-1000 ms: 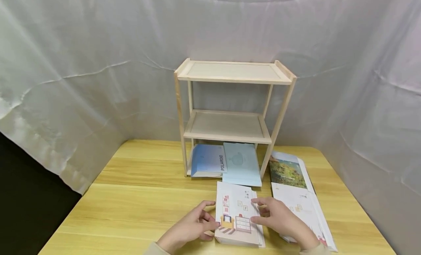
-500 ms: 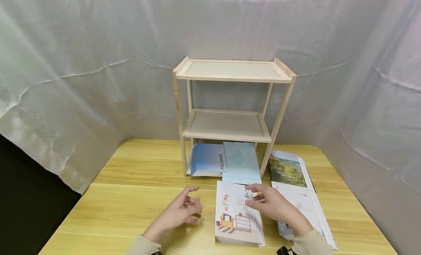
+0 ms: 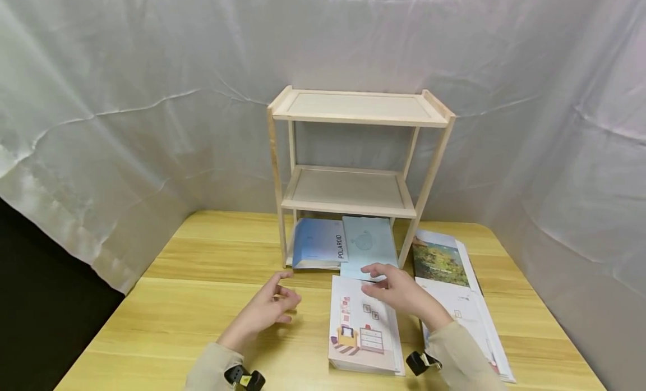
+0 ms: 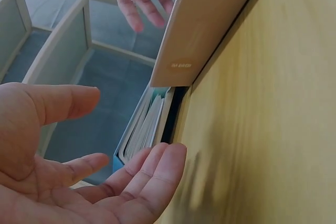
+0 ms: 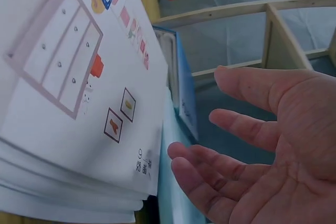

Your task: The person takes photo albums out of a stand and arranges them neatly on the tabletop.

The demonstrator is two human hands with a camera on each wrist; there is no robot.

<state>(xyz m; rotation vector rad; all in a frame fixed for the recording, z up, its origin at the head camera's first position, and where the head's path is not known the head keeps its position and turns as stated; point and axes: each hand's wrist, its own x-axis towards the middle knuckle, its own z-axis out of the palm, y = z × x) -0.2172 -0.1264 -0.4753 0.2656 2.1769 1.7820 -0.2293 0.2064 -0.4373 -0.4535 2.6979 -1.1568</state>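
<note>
A thick white book (image 3: 360,329) with a drawn chest of drawers and armchair on its cover lies flat before the shelf. My left hand (image 3: 264,312) hovers above the table to its left, fingers loosely bent and holding nothing. Over the book's far right corner is my right hand (image 3: 398,293), also holding nothing, with thumb and fingers apart. In the right wrist view the white book (image 5: 79,93) stays clear of the fingers. A blue book (image 3: 318,242) marked POLAROID and a pale blue book (image 3: 368,245) lie side by side on the bottom shelf, jutting out at the front.
A three-tier wooden shelf (image 3: 355,205) stands at the back of the wooden table (image 3: 202,279). To the right lie a book with a tree photo (image 3: 441,265) and a white book (image 3: 466,323). A grey curtain (image 3: 151,127) surrounds the table.
Both hands have come off the white book. The left hand moved left and away; the right hand moved up and forward toward the shelf. The books stayed about where they were.
</note>
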